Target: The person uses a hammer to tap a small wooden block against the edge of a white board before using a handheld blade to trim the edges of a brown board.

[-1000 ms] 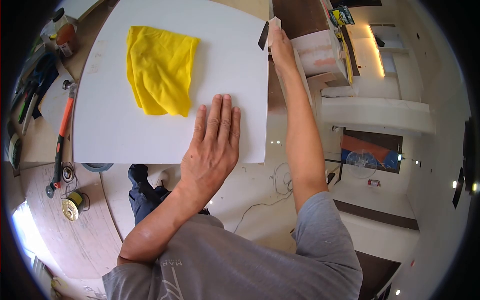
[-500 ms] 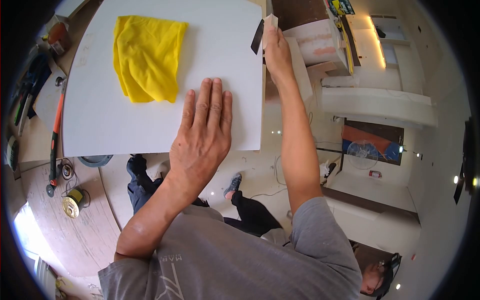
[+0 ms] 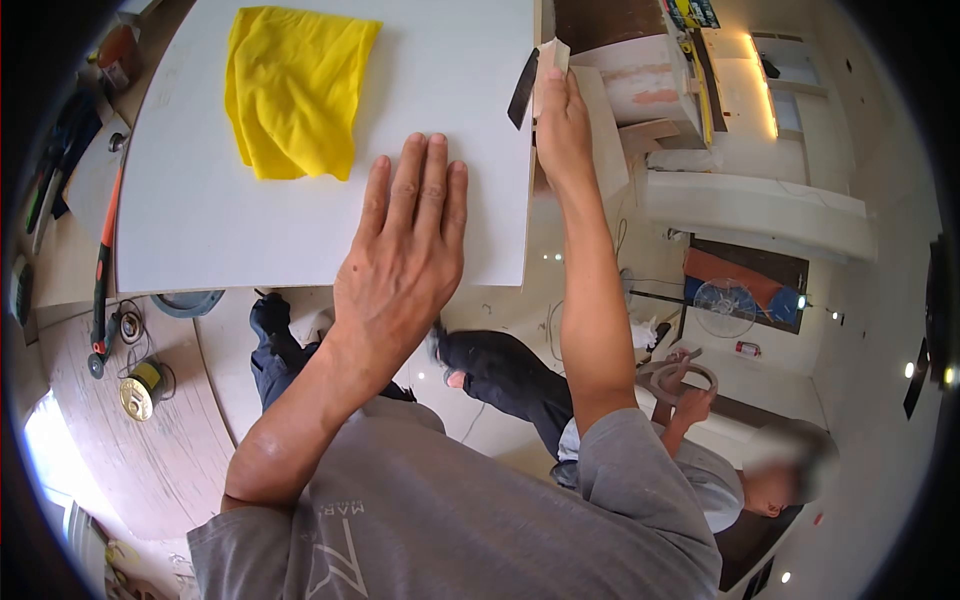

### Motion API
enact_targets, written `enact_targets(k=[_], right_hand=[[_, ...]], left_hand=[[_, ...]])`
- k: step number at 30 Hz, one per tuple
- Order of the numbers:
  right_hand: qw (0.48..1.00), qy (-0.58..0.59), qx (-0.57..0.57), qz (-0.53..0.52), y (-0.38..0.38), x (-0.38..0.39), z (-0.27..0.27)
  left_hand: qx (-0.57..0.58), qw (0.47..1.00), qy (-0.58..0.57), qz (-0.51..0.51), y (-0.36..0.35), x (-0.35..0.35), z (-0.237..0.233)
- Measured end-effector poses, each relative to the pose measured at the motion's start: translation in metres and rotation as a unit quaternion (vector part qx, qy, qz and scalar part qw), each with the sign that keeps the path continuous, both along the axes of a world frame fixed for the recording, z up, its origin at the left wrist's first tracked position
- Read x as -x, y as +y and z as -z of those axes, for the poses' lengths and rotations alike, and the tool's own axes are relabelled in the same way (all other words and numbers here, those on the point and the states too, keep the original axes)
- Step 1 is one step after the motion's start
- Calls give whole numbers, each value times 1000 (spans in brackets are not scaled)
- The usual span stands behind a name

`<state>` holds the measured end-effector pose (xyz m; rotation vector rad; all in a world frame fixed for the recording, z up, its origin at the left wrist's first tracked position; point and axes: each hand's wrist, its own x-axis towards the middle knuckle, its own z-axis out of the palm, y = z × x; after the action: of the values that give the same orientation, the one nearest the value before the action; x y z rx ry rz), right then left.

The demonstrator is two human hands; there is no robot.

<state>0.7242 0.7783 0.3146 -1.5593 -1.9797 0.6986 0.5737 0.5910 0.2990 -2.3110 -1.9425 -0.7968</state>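
Observation:
My left hand (image 3: pixel 405 240) lies flat, palm down, on the white board (image 3: pixel 460 60), with its fingers a little apart and the thumb hidden. My right hand (image 3: pixel 565 125) grips a small pale block (image 3: pixel 553 58) at the board's right edge. A dark strip (image 3: pixel 522 90) sticks out beside the block, over the board; how the two are joined is hard to tell. A yellow cloth (image 3: pixel 300 90) lies crumpled on the board, above and left of my left hand.
An orange and black long-handled tool (image 3: pixel 105 240) lies along the board's left edge. Below it is a yellow round spool (image 3: pixel 143 390). At the right, another person (image 3: pixel 700 470) holds a ring-shaped roll (image 3: pixel 685 380). A fan (image 3: pixel 725 307) stands farther off.
The board and cloth sit slightly higher in view. My right hand and the block appear a little lower and farther right. The other person has come further into view, with the roll now visible.

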Motion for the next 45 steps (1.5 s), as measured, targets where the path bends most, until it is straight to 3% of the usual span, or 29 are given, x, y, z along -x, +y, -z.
enact_targets(k=[8, 11, 20, 45], right_hand=[[1000, -3, 14, 3, -20, -1, -5], [998, -15, -52, -10, -29, -3, 0], [998, -10, -56, -23, -58, -6, -3], [999, 18, 19, -19, -140, -16, -22]], left_hand=[[-13, 1000, 15, -8, 1, -1, 2], [-19, 1000, 20, -12, 2, -1, 4], [5, 1000, -3, -16, 1, -2, 5], [-35, 998, 40, -41, -3, -8, 5]])
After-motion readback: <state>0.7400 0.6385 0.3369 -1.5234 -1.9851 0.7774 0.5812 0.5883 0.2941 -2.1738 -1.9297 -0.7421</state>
